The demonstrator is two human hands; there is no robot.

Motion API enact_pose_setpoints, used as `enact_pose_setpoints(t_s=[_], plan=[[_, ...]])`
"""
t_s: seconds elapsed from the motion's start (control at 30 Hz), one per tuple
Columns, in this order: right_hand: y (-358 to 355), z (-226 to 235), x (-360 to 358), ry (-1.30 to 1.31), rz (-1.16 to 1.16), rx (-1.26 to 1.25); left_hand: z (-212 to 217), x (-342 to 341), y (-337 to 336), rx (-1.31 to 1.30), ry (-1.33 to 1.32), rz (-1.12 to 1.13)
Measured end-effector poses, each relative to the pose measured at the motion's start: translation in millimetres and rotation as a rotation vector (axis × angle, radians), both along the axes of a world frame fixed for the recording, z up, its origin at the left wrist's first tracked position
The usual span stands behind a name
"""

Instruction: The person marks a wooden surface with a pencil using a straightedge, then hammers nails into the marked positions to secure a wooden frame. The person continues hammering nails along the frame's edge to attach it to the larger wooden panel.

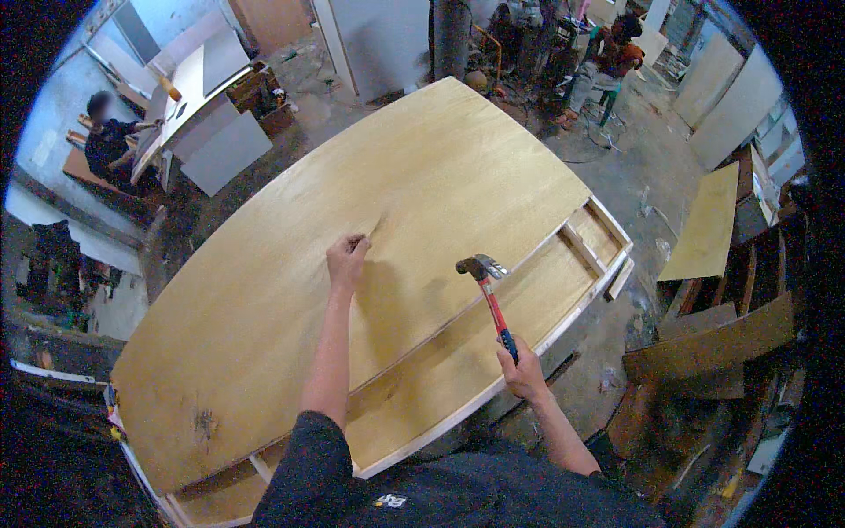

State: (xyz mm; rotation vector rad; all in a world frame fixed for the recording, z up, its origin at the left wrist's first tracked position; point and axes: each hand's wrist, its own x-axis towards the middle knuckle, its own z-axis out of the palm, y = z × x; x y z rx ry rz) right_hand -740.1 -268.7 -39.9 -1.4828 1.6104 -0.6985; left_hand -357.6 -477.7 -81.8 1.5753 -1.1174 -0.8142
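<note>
A large plywood sheet [440, 167] lies over a wooden frame [607, 255] whose lower panel and cross-pieces show along the near and right sides. My left hand [346, 259] rests on the sheet with fingers pinched together, as if on something small that I cannot make out. My right hand [523, 370] grips the blue end of a red-handled claw hammer [489, 295]. The hammer head is raised over the sheet, to the right of my left hand.
A person sits at the far left by white boards [220, 141]. Another person works at the back right [607, 62]. Plywood offcuts [711, 224] and dark wooden panels [713, 348] lie on the floor to the right. White cabinets stand at the far right.
</note>
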Motion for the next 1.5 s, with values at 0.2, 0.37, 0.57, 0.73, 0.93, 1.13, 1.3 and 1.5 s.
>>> enact_pose_setpoints(t_s=[0.2,0.37,0.57,0.73,0.93,1.13,1.3,1.5], plan=[[-95,5,13,-0.027,0.060,0.022,-13,-21,-130,-0.082,-0.355,-0.015],[-155,-8,29,-0.074,0.089,0.038,-34,-5,-211,-0.104,-0.480,-0.091],[-213,-13,55,-0.020,0.037,0.118,-49,1,-245,-0.080,-0.662,-0.116],[-271,14,85,0.002,0.125,-0.016,-60,6,-250,-0.140,-0.772,-0.065],[-315,24,112,0.071,0.204,-0.089,-77,10,-257,-0.232,-0.598,-0.053],[-330,16,117,0.188,0.257,-0.078,-67,4,-246,-0.173,-0.599,-0.041],[-336,9,122,0.243,0.293,-0.086,-71,6,-250,-0.115,-0.535,-0.019],[-336,4,126,0.307,0.292,-0.102,-81,22,-253,-0.123,-0.427,-0.163]])
